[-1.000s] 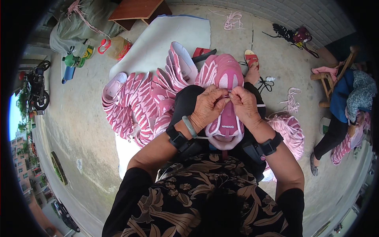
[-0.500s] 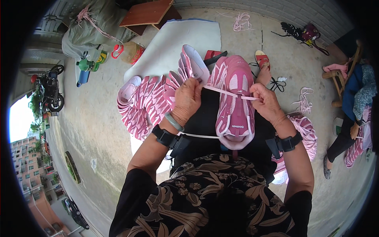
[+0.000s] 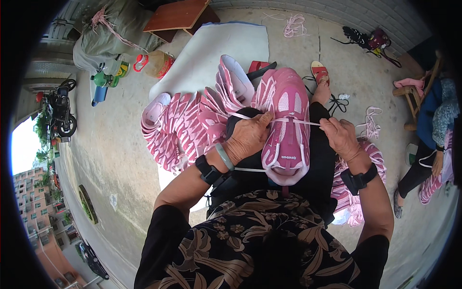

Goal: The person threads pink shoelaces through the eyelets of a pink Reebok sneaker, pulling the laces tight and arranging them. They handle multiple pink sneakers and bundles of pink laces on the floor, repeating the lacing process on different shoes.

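A pink and white sneaker upper lies over my dark-trousered lap with its toe pointing away from me. A pale shoelace runs across its throat and is drawn out to the right. My right hand pinches the lace's end, a short way right of the upper. My left hand is closed at the upper's left edge, fingertips on the lace where it enters that side. Another stretch of lace passes below the left wrist. Beside the left hand, a long row of nested pink uppers curves away.
Another stack of pink uppers is by my right forearm. At the far right, a seated person's hand is near more uppers. Bottles, a white sheet, a wooden stool and loose laces lie ahead on the concrete.
My right hand has moved right and slightly toward me, drawing out a longer length of lace. My left hand has moved right and down, up against the upper's edge.
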Motion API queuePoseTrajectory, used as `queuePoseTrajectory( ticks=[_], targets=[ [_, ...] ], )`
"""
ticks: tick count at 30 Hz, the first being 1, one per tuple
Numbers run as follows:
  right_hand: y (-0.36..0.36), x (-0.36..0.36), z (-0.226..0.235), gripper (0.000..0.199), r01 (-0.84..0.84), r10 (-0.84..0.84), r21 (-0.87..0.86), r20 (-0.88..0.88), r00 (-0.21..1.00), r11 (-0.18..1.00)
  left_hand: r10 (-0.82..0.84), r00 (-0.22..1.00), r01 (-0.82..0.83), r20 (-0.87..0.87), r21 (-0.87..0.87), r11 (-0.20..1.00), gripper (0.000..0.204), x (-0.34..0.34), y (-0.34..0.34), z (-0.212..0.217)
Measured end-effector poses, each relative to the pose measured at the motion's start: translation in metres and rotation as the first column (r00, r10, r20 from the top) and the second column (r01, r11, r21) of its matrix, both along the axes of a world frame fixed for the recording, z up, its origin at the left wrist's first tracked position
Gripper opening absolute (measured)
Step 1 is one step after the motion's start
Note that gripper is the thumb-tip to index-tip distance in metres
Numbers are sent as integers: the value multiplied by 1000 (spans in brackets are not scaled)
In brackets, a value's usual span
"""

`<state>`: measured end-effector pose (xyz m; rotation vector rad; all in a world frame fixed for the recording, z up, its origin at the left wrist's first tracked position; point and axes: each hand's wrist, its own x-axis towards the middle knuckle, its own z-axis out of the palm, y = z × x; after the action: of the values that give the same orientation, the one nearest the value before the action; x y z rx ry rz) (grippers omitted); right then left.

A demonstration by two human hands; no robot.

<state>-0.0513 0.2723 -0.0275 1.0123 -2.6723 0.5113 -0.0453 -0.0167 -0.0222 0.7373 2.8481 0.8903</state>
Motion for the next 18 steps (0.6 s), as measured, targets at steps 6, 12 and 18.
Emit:
queuePoseTrajectory(
  ticks=[6, 12, 18],
  targets=[
    [77, -14, 21, 12, 196, -196, 17, 13, 981, 981, -173, 945, 135, -277, -152, 979, 19, -36, -41, 21],
    [165, -44, 106, 18, 373, -336, 207, -194, 922, 904, 229, 899, -316, -373, -193, 929, 13, -123, -193, 89],
    [286, -54, 189, 26, 463, -254, 348, -504, 826, 816, 765, 631, -768, -130, 38, 640, 21, -181, -300, 196]
  ],
)
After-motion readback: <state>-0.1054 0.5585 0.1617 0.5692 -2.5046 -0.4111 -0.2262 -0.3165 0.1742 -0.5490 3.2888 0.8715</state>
